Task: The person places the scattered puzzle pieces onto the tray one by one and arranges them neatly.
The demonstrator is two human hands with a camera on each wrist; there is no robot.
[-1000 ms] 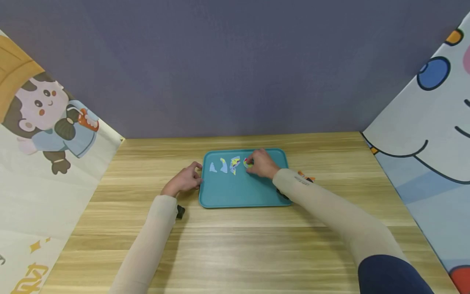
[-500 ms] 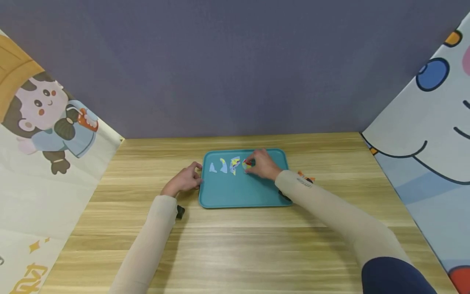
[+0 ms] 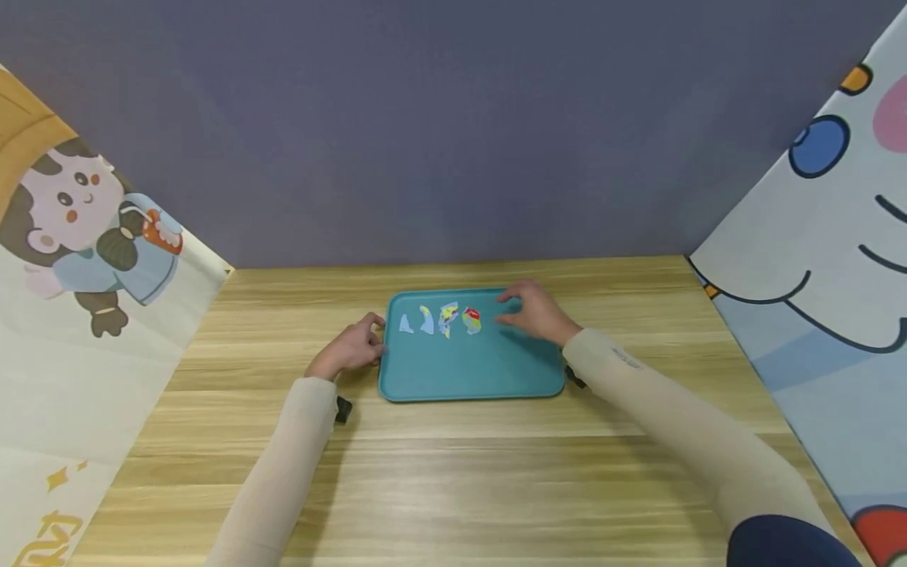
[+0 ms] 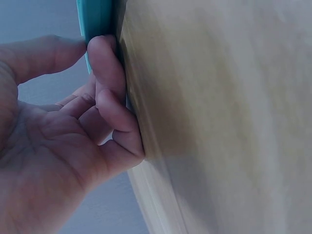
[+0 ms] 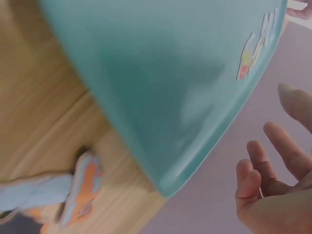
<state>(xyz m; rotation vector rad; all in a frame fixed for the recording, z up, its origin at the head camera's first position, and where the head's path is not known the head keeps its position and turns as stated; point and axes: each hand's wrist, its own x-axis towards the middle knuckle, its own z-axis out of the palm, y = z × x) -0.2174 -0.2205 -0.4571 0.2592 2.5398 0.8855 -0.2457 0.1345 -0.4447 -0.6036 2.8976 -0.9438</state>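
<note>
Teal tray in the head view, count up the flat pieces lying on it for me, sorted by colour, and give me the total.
Plain pale blue piece: 1
Pieces with yellow and blue, no large red patch: 2
Piece with a large red patch: 1
Total on the teal tray: 4

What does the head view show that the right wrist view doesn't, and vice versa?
Only the head view: the printed cartoon child in light blue and the beige right sleeve.
Only the right wrist view: flat orange-and-light-blue pieces on the wood-grain tabletop beside the teal rectangular tray.
Both: that tray and tabletop, the row of flat multicoloured pieces, the right grip and the left grip, barely in the right wrist view.
</note>
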